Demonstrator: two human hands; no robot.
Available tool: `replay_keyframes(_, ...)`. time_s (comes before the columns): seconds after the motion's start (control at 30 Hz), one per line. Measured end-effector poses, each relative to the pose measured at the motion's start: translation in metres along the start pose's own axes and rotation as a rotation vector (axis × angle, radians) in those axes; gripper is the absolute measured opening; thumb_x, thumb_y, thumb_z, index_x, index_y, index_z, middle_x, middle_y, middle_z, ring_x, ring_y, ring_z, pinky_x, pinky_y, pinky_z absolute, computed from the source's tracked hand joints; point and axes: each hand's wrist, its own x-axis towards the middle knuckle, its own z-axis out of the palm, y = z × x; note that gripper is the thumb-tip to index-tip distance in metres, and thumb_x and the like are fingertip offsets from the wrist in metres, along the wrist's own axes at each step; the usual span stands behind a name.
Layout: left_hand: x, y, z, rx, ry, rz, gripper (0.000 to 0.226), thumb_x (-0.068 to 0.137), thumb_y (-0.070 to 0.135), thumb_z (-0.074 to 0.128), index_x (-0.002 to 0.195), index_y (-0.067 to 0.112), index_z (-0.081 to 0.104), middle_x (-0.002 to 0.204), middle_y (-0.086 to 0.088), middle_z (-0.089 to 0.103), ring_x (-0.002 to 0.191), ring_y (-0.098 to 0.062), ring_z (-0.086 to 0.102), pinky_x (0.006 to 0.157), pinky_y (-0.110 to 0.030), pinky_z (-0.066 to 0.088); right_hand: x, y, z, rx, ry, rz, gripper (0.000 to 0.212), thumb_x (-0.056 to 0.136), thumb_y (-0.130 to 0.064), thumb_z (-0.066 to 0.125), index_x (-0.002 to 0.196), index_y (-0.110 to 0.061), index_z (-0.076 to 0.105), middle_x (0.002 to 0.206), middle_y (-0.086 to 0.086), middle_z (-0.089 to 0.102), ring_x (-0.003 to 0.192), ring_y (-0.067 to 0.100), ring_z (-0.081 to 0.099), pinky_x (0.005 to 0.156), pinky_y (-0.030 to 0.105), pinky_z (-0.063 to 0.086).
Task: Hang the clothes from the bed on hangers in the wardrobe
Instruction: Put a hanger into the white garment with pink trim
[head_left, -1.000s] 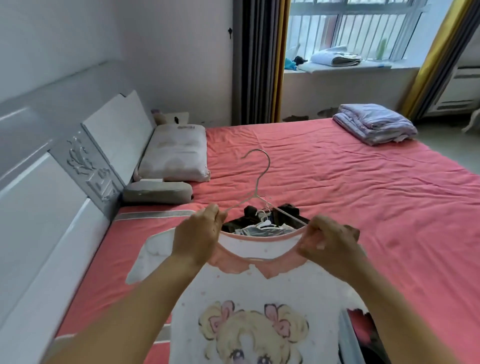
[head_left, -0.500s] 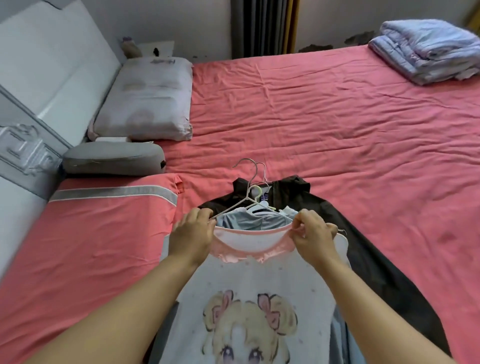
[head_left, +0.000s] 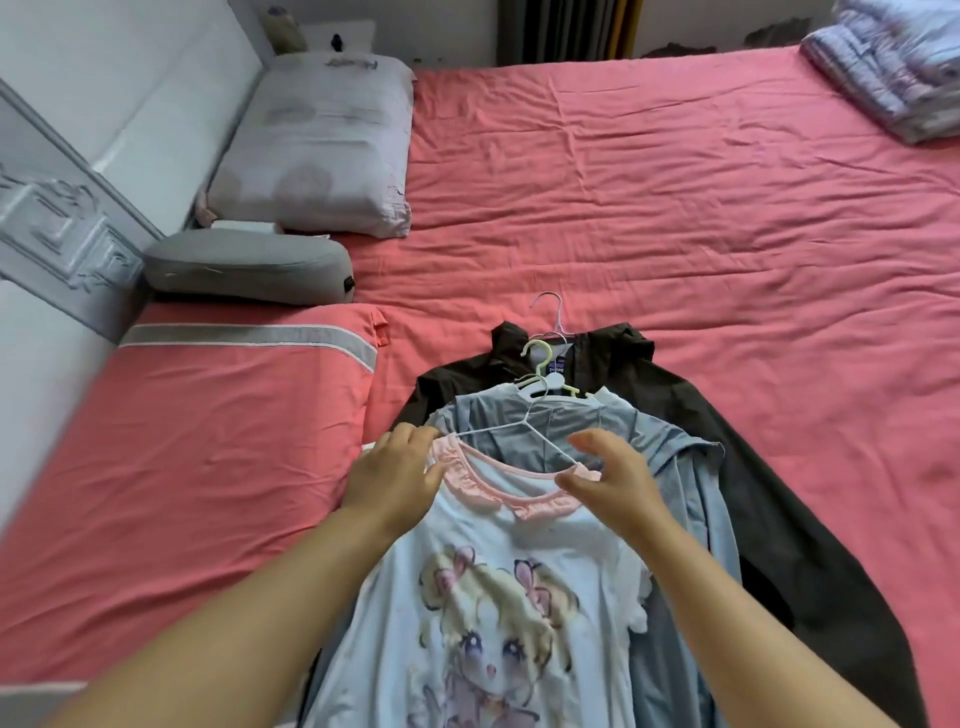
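Left hand (head_left: 397, 470) rests flat, fingers relaxed, on the left shoulder of the tee (head_left: 498, 587) by its pink frilled collar (head_left: 519, 493); it grips nothing. Right hand (head_left: 613, 478) hovers just over the right side of the collar, fingers spread and loosely bent, holding nothing.

Tee lies face up on top of the pile, threaded on a thin white wire hanger (head_left: 524, 421) whose hook pointing away from the person. Judgement: laid flat so the shoulders can be squared on the wire before lifting.

Under the tee: a grey-blue shirt (head_left: 670, 457) on a pale yellow plastic hanger (head_left: 543, 371), then a dark jacket (head_left: 779, 519) (matte, slightly stiff-looking) with a third hook (head_left: 553, 306) showing beyond it. All hooks point the same way, likely for one grab.

Tee fabric soft, thin, cartoon print; bed sheet (head_left: 623, 208) coral, creased. Wardrobe not in view.
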Motion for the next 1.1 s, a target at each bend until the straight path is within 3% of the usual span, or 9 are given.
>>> replay_keyframes(0.1,-0.032,-0.01,-0.022,-0.043,-0.017,-0.001,0.041,0.095,0.034,0.048,0.134,0.023,0.044,0.134,0.003,0.047,0.122,-0.017,0.045,0.09,-0.029,0.039,-0.029,-0.04,0.01,-0.005,-0.001,-0.097,0.032,0.075,-0.012,0.075,0.104,-0.006,0.064,0.096,0.001,0.063,0.093,0.018,0.057,0.083,0.03,0.044)
replay_keyframes(0.27,-0.12,-0.043,-0.063,-0.085,0.035,-0.052,0.037,0.093,0.039,0.049,0.128,0.027,0.05,0.125,0.007,0.054,0.109,-0.017,0.055,0.079,-0.028,0.041,-0.095,-0.115,0.036,0.011,-0.033,-0.308,0.022,0.074,-0.011,0.076,0.093,-0.01,0.066,0.079,-0.005,0.06,0.071,0.014,0.056,0.067,0.025,0.044)
replay_keyframes(0.47,-0.272,-0.098,-0.097,-0.128,0.125,-0.187,0.034,0.093,0.041,0.05,0.124,0.029,0.054,0.123,0.009,0.058,0.11,-0.014,0.057,0.087,-0.028,0.044,-0.196,-0.208,0.082,0.028,-0.171,-0.515,0.024,0.074,-0.029,0.068,0.093,-0.016,0.067,0.075,-0.009,0.059,0.066,0.007,0.053,0.065,0.023,0.046)
replay_keyframes(0.57,-0.37,-0.126,-0.111,-0.122,0.186,-0.271,0.034,0.092,0.044,0.05,0.123,0.03,0.055,0.121,0.01,0.059,0.11,-0.011,0.057,0.088,-0.026,0.043,-0.26,-0.256,0.108,-0.016,-0.254,-0.607,0.024,0.077,-0.027,0.072,0.097,-0.017,0.067,0.077,-0.01,0.059,0.069,0.008,0.053,0.068,0.024,0.046)
replay_keyframes(0.8,-0.616,-0.169,-0.13,-0.039,0.239,-0.557,0.034,0.094,0.045,0.043,0.125,0.033,0.049,0.121,0.011,0.057,0.11,-0.013,0.055,0.086,-0.026,0.043,-0.436,-0.353,0.175,-0.075,-0.45,-0.91,0.031,0.07,-0.043,0.061,0.091,-0.021,0.067,0.074,-0.014,0.058,0.066,0.007,0.054,0.064,0.027,0.048)
replay_keyframes(1.0,-0.82,-0.184,-0.134,-0.022,0.331,-0.929,0.037,0.096,0.048,0.037,0.131,0.038,0.044,0.123,0.016,0.056,0.11,-0.006,0.055,0.087,-0.023,0.043,-0.592,-0.434,0.232,0.015,-0.709,-1.183,0.041,0.071,-0.053,0.047,0.095,-0.025,0.066,0.076,-0.018,0.057,0.073,0.003,0.055,0.069,0.023,0.047)
replay_keyframes(1.07,-0.881,-0.181,-0.136,-0.007,0.339,-1.095,0.033,0.091,0.047,0.05,0.123,0.037,0.053,0.112,0.016,0.062,0.1,-0.004,0.061,0.077,-0.024,0.047,-0.641,-0.455,0.251,0.009,-0.805,-1.317,0.046,0.072,-0.058,0.044,0.1,-0.027,0.066,0.08,-0.019,0.056,0.078,0.004,0.055,0.073,0.022,0.047)
replay_keyframes(1.1,-0.909,-0.18,-0.134,-0.005,0.374,-1.182,0.03,0.084,0.045,0.063,0.112,0.036,0.061,0.098,0.015,0.067,0.085,-0.004,0.066,0.066,-0.025,0.05,-0.663,-0.464,0.259,0.005,-0.85,-1.377,0.051,0.072,-0.061,0.04,0.103,-0.029,0.065,0.082,-0.021,0.054,0.08,0.002,0.053,0.075,0.02,0.045)
